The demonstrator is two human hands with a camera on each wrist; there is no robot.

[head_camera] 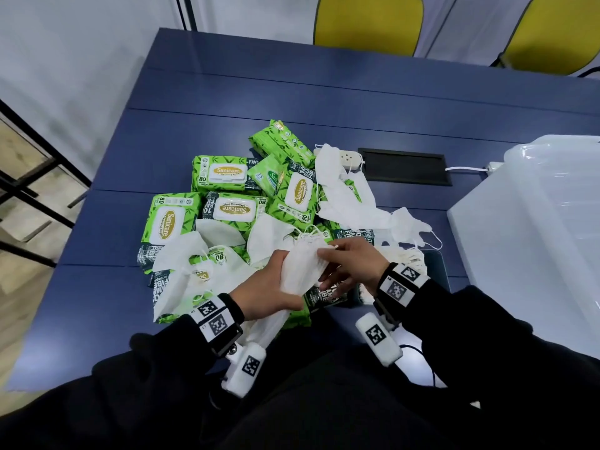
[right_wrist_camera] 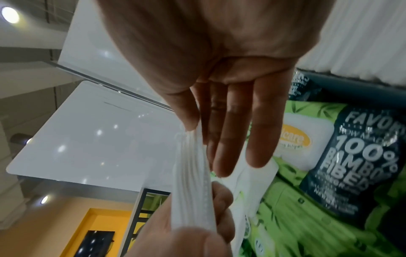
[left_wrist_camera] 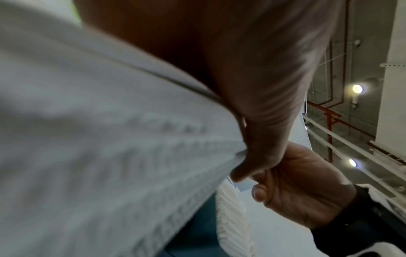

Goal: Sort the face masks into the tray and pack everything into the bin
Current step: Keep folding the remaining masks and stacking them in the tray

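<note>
Your left hand (head_camera: 271, 289) grips the mask stack (head_camera: 303, 267); right-hand fingers (head_camera: 328, 253) pinch its top edge. Square the edges before traying it.

White face masks (head_camera: 302, 271) lie on green wipe packs (head_camera: 168, 222) — leaf-printed, with dark panels (white lettering) — over a navy-blue table (head_camera: 324, 92)

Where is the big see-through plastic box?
In the head view the clear plastic bin sits on the right side of the blue table, past the white masks.
</note>
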